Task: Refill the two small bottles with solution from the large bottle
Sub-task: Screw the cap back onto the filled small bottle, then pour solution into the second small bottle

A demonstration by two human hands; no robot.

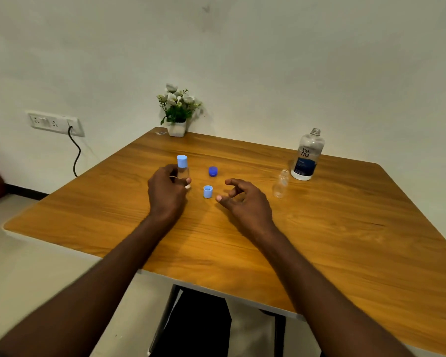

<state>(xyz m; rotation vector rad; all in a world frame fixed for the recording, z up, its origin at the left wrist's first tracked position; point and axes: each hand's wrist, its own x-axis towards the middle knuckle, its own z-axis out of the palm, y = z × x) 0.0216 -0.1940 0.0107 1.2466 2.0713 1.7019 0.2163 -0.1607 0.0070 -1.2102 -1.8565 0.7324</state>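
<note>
Your left hand (166,190) grips the capped small clear bottle with the light-blue cap (182,169) near the middle of the wooden desk (345,240), fingers curled round its body. Your right hand (245,199) hovers with fingers loosely spread, holding nothing, beside the loose light-blue cap (207,191); the dark-blue cap (213,171) lies behind. The uncapped small clear bottle (281,186) looks light and tippy: hold its waist. The large clear labelled bottle (307,155), open near the far right edge, is likely heavier; grasp its label band.
</note>
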